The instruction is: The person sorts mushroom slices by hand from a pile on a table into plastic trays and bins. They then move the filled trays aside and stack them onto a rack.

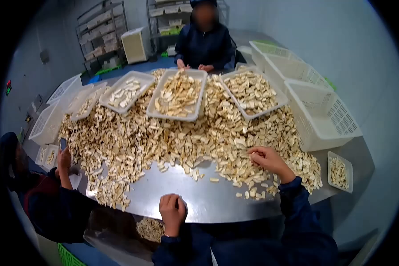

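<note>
A broad heap of pale dried slices (133, 146) covers much of the metal table (199, 195). My right hand (268, 160) reaches over the right part of the heap, thumb and forefinger pinched together on a pale slice at its surface. At the table's near edge, my left hand (173, 213) rests with its fingers curled in; whatever is inside that fist is hidden. Several loose slices (253, 192) lie on bare metal below my right hand.
Three shallow trays of slices, the middle tray (176, 117) among them, sit on the heap. White perforated crates (323, 119) line the right side. A small tray (348, 177) stands far right. One person (204, 44) sits opposite; another person's hand (64, 159) holds a phone (63, 144) at left.
</note>
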{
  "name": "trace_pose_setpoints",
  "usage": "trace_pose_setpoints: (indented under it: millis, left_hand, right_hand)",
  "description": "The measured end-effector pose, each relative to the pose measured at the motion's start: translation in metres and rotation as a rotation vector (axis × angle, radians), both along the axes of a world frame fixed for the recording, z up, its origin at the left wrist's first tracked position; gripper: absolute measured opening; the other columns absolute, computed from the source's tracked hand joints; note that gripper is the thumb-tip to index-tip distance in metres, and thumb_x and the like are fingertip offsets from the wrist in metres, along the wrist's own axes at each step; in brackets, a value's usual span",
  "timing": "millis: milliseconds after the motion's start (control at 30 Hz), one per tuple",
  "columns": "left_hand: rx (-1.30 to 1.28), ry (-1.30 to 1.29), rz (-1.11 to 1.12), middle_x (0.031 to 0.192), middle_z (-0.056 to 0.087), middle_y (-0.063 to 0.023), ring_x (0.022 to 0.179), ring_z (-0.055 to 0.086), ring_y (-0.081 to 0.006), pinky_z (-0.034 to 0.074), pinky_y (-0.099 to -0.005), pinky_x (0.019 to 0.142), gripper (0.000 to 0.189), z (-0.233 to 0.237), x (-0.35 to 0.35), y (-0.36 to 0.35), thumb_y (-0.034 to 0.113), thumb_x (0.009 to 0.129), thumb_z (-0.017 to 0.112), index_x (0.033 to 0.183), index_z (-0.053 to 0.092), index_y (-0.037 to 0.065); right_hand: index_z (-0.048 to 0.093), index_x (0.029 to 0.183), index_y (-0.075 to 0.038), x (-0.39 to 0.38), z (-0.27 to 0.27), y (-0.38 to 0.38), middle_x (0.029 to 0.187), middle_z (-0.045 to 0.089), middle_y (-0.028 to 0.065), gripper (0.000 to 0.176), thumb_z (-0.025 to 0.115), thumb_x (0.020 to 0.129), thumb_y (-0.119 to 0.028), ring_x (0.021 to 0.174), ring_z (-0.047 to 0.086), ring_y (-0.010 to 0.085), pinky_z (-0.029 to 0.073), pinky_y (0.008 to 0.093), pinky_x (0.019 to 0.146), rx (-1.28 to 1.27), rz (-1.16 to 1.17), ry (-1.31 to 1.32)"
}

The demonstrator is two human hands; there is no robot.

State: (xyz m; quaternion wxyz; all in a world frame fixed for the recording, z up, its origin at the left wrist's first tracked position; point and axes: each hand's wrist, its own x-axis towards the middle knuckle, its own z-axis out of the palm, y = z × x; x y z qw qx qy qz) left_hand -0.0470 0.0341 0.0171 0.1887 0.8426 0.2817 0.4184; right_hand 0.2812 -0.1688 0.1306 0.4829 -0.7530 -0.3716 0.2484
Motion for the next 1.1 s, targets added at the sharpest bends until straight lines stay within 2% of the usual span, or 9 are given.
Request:
trace_pose_setpoints:
  millis: [133, 267, 500, 633, 667, 800, 900, 1033, 1100]
  left_hand:
    - [-0.054, 0.025, -0.01, 0.09, 0.066, -0.0131, 0.087, 0.062, -0.0342, 0.051, -0.0427, 0.077, 0.005, 0.004, 0.0, -0.002, 0.001, 0.08, 0.065, 0.084, 0.067, 0.002]
    - [-0.028, 0.02, 0.001, 0.09, 0.067, -0.0128, 0.087, 0.063, -0.0335, 0.051, -0.042, 0.077, 0.005, 0.001, 0.0, -0.001, 0.0, 0.079, 0.066, 0.084, 0.068, 0.002]
    - [-0.025, 0.024, -0.002, 0.09, 0.067, -0.0128, 0.087, 0.063, -0.0333, 0.051, -0.0419, 0.076, 0.005, 0.0, 0.001, 0.0, 0.0, 0.079, 0.066, 0.083, 0.068, 0.002]
    - [-0.037, 0.014, -0.007, 0.09, 0.067, -0.0127, 0.087, 0.063, -0.0332, 0.051, -0.0418, 0.076, 0.006, 0.001, 0.001, -0.001, 0.0, 0.079, 0.066, 0.084, 0.068, 0.001]
    - [-0.04, 0.013, -0.005, 0.09, 0.067, -0.0126, 0.087, 0.063, -0.0332, 0.051, -0.0418, 0.076, 0.006, 0.002, 0.0, -0.001, 0.0, 0.079, 0.066, 0.085, 0.068, 0.001]
    - [-0.026, 0.007, -0.013, 0.09, 0.066, -0.0121, 0.086, 0.063, -0.0325, 0.052, -0.0415, 0.077, 0.006, -0.002, -0.001, 0.001, 0.0, 0.08, 0.066, 0.085, 0.067, 0.002]
    - [-0.021, 0.011, -0.01, 0.09, 0.066, -0.0122, 0.086, 0.063, -0.0326, 0.052, -0.0415, 0.078, 0.006, -0.001, -0.001, 0.001, 0.0, 0.08, 0.066, 0.086, 0.067, 0.002]
    - [-0.014, 0.011, -0.011, 0.091, 0.067, -0.0128, 0.088, 0.063, -0.0334, 0.052, -0.0416, 0.077, 0.008, -0.001, -0.001, 0.001, 0.0, 0.079, 0.066, 0.086, 0.067, 0.001]
    - [-0.018, 0.016, -0.007, 0.091, 0.066, -0.0122, 0.089, 0.063, -0.0327, 0.052, -0.0419, 0.079, 0.007, -0.002, -0.001, 0.001, 0.001, 0.079, 0.067, 0.086, 0.067, 0.001]
  right_hand:
    - [0.07, 0.105, -0.002, -0.013, -0.02, -0.017, 0.085, 0.069, 0.0104, 0.022, 0.068, 0.088, -0.015, 0.072, 0.066, 0.0242, 0.051, 0.0367, 0.066, -0.322, 0.178, -0.393]
    - [0.068, 0.106, -0.005, -0.026, -0.04, -0.024, 0.086, 0.066, 0.0137, 0.028, 0.069, 0.08, -0.014, 0.081, 0.065, 0.0343, 0.052, 0.0437, 0.072, -0.295, 0.132, -0.64]
    - [0.069, 0.107, -0.006, -0.041, -0.061, -0.016, 0.096, 0.069, 0.0148, 0.027, 0.069, 0.082, -0.016, 0.088, 0.067, 0.0368, 0.054, 0.0447, 0.075, -0.246, 0.017, -0.734]
    - [0.071, 0.103, -0.004, -0.055, -0.05, -0.004, 0.084, 0.065, 0.0136, 0.024, 0.072, 0.082, -0.017, 0.074, 0.063, 0.0317, 0.052, 0.0387, 0.069, -0.183, 0.072, -0.508]
    - [0.072, 0.101, -0.003, -0.055, -0.052, -0.001, 0.081, 0.063, 0.01, 0.021, 0.071, 0.084, -0.016, 0.068, 0.061, 0.0239, 0.051, 0.0339, 0.067, -0.066, 0.083, -0.556]
    - [0.071, 0.1, 0.0, -0.055, -0.051, 0.003, 0.081, 0.062, 0.0032, 0.018, 0.069, 0.089, -0.014, 0.07, 0.057, 0.01, 0.047, 0.0265, 0.064, -0.071, 0.022, -0.215]
    - [0.071, 0.096, -0.001, -0.05, -0.058, 0.001, 0.081, 0.062, 0.0056, 0.016, 0.071, 0.089, -0.015, 0.068, 0.058, 0.0131, 0.047, 0.0282, 0.062, -0.004, -0.06, -0.192]
    - [0.067, 0.108, -0.001, -0.042, -0.054, -0.01, 0.088, 0.066, 0.0011, 0.019, 0.068, 0.095, -0.014, 0.074, 0.06, 0.0092, 0.049, 0.025, 0.067, -0.021, -0.127, 0.227]
    - [0.065, 0.112, 0.0, -0.035, -0.064, -0.016, 0.087, 0.065, -0.0007, 0.021, 0.067, 0.095, -0.012, 0.073, 0.059, 0.008, 0.049, 0.0238, 0.067, 0.003, -0.155, 0.177]
